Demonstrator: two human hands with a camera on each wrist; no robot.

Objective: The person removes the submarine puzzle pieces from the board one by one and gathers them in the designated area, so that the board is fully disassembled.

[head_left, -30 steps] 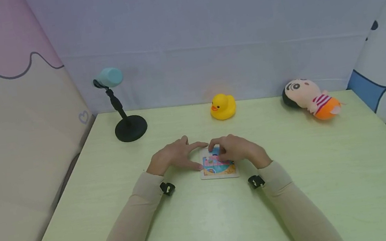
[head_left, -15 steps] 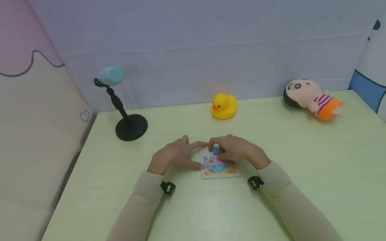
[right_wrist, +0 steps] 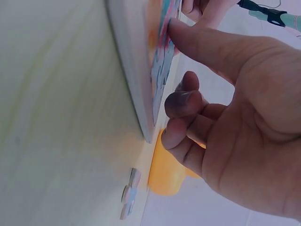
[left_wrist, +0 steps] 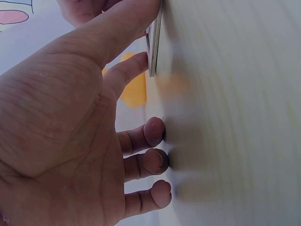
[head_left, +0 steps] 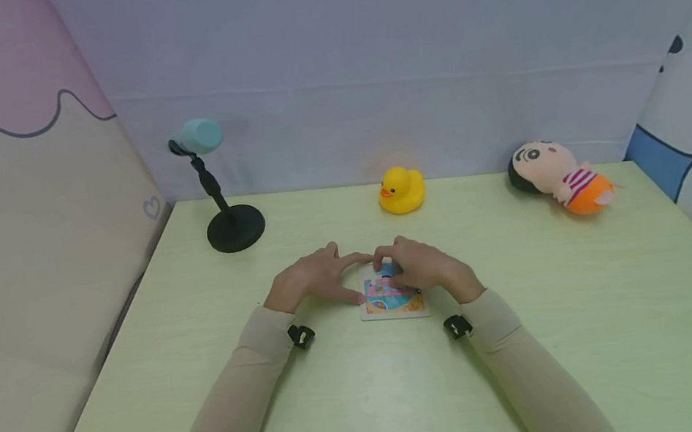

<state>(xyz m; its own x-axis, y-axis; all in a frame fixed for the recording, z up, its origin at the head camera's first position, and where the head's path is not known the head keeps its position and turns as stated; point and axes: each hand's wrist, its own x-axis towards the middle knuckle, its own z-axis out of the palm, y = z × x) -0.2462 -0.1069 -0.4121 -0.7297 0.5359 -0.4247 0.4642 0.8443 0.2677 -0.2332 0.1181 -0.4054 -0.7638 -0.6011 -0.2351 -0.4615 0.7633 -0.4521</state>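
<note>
A small jigsaw puzzle (head_left: 391, 302) with a bright picture in a pale frame lies flat on the table. My left hand (head_left: 318, 279) has its thumb at the frame's left side and its forefinger at the far left corner. The other three fingertips (left_wrist: 154, 132) are close to the tabletop in the left wrist view. Over the upper part of the picture, my right hand (head_left: 422, 264) curls its thumb and forefinger around a blue puzzle piece (head_left: 385, 269), partly hidden. Its thumb (right_wrist: 178, 35) touches the picture; the remaining fingers are bent above the board.
Loose puzzle pieces (right_wrist: 130, 194) lie on the table beyond the board in the right wrist view. Toward the back stand a yellow rubber duck (head_left: 401, 191) and a light-blue device on a black stand (head_left: 235, 228). A plush doll (head_left: 560, 178) lies at the back right.
My right hand has shifted very slightly, its knuckles moving a little left and up, with the fingers still at the puzzle. The left hand keeps its place.
</note>
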